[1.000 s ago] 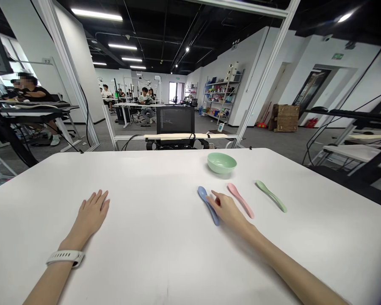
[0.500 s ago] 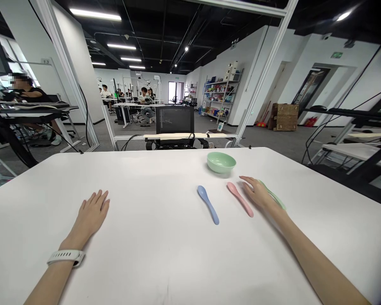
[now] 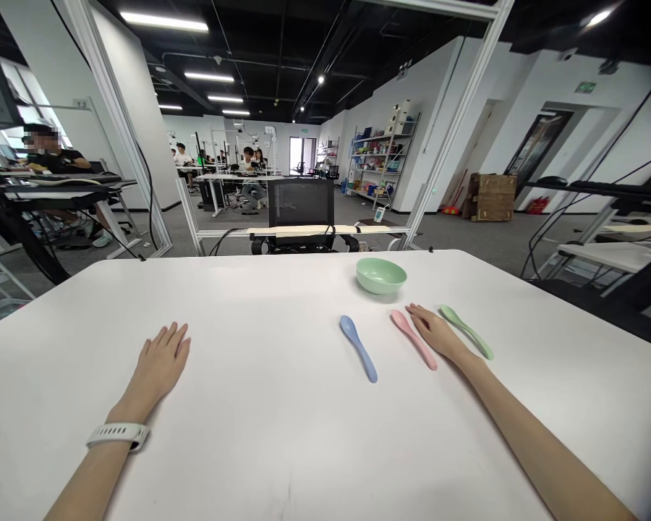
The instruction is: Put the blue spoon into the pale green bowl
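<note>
My left hand (image 3: 161, 362) lies flat on the left of the white table (image 3: 249, 434), fingers stretched out, holding nothing. My right hand (image 3: 435, 333) rests low between a pink spoon (image 3: 414, 339) and a light green spoon (image 3: 466, 331); its fingers are stretched forward and nothing shows in them. Left of the pink spoon lies a blue spoon (image 3: 358, 349). All three spoons have their bowls toward the far side. Just beyond my right fingertips, a green bowl (image 3: 380, 276) stands upright near the far edge.
Past the table's far edge stand a metal frame (image 3: 222, 233) and a black mesh chair (image 3: 301, 202). A person (image 3: 59, 155) sits at a desk on the left. Shelves (image 3: 383, 159) and a wooden crate (image 3: 490, 197) are farther back.
My right hand has shifted slightly left and lowered, uncovering the whole green spoon. My left hand stays flat, and the spoons and bowl keep their places. The view has shifted slightly.
</note>
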The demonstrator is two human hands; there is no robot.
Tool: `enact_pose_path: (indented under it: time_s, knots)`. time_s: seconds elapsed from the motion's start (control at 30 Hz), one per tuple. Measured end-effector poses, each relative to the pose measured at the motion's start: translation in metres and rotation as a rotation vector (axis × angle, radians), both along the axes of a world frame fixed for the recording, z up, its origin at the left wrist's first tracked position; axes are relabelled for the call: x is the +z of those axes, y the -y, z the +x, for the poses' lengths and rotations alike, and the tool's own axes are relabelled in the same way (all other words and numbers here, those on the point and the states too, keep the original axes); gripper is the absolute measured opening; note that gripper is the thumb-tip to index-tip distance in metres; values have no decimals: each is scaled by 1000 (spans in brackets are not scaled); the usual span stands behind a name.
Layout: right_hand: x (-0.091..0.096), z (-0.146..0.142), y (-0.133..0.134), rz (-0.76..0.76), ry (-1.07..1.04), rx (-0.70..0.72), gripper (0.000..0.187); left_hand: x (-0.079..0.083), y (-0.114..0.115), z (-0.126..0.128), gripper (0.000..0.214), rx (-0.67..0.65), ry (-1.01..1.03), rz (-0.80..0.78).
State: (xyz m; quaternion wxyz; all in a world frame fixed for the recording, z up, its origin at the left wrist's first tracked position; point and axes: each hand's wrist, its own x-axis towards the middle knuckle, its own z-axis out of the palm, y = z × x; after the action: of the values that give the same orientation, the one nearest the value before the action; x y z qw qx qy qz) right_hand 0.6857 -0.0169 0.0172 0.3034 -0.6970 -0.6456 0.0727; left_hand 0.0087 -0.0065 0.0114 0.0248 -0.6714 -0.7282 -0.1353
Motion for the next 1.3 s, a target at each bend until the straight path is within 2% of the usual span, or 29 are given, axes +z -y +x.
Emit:
enact_pose_path:
  time_s: [0.37,0.73,1.03,1.17,1.3]
  knots:
    - [-10,6,-6,32,3,9,47,1,3,6,75,14,-3,-16]
    - [-15,13,-9,18,39,36,53,-4,1,0,80,2,-6,-27]
    - [-22,17,-11,27,34,33,53,-5,-1,-1,75,14,-36,-18]
    - [-12,13,-7,15,27,27,52,-7,-3,-3,78,3,-26,-23]
    - [16,-12,2,126,45,-7,56,-12,-4,-5,80,0,-18,-15]
